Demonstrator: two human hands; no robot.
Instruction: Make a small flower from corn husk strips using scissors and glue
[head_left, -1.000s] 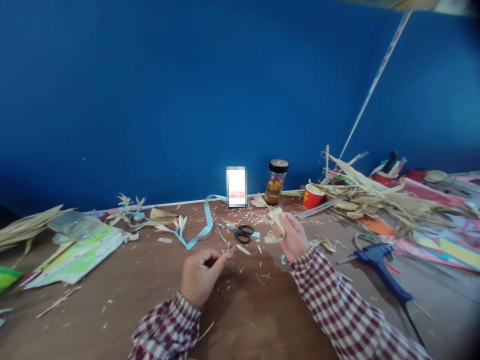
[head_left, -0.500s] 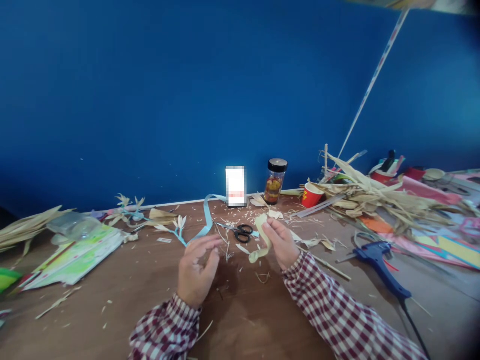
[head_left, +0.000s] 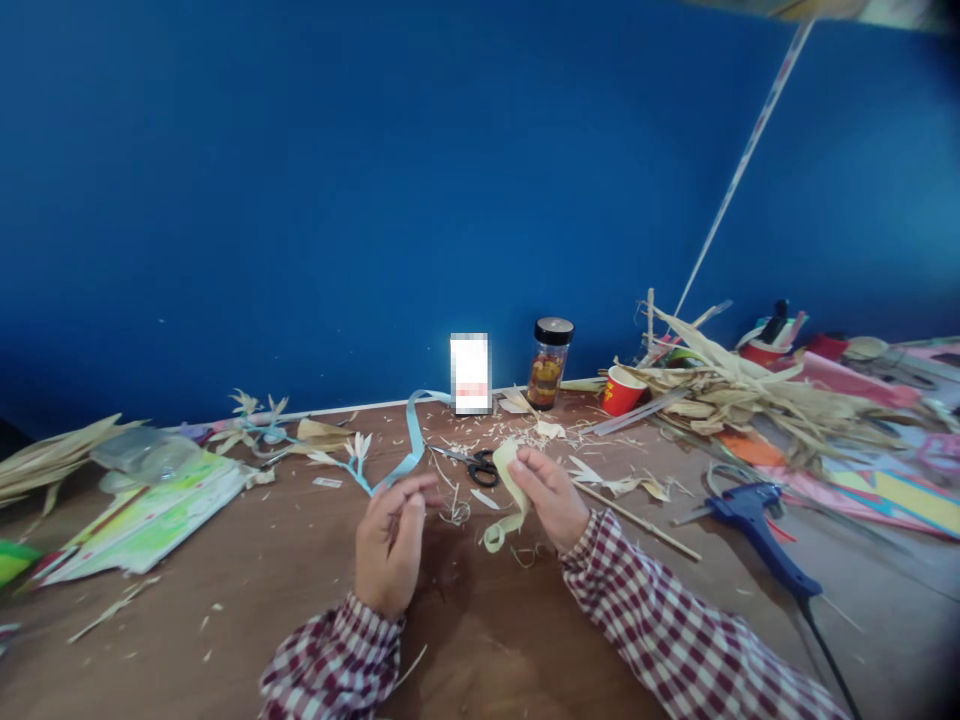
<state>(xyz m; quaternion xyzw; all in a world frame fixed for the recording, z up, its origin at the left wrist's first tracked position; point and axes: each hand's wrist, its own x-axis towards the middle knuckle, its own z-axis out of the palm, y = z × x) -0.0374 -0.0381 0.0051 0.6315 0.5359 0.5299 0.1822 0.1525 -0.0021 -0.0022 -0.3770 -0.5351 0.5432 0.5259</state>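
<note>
A pale green strip [head_left: 514, 490] is in the middle, up in front of the person. Call it the middle of the clock, with the wall [head_left: 315, 200] at twelve. The right hand [head_left: 551, 495] is just beside it at three o'clock, with thumb and finger pinched tight on its top end. The low end hangs down in a curl. It does not look stuck to anything, so the work with this strip looks not done.

The left hand [head_left: 390, 550] is at about nine o'clock, fingers a bit bent and apart. I see nothing in it. The scissors [head_left: 482, 470] lie at ten, with no hand on them, near many cut bits.

Farther out at ten is a blue ribbon [head_left: 415, 437]. Beside it is a little white flower with a blue stem [head_left: 360, 462], which looks made already. Another bunch [head_left: 259, 418] lies past it.

At two o'clock is a big pile of dry husks [head_left: 712, 385], so I think plenty is left. The blue glue gun [head_left: 761, 515] lies at three, untouched.
</note>
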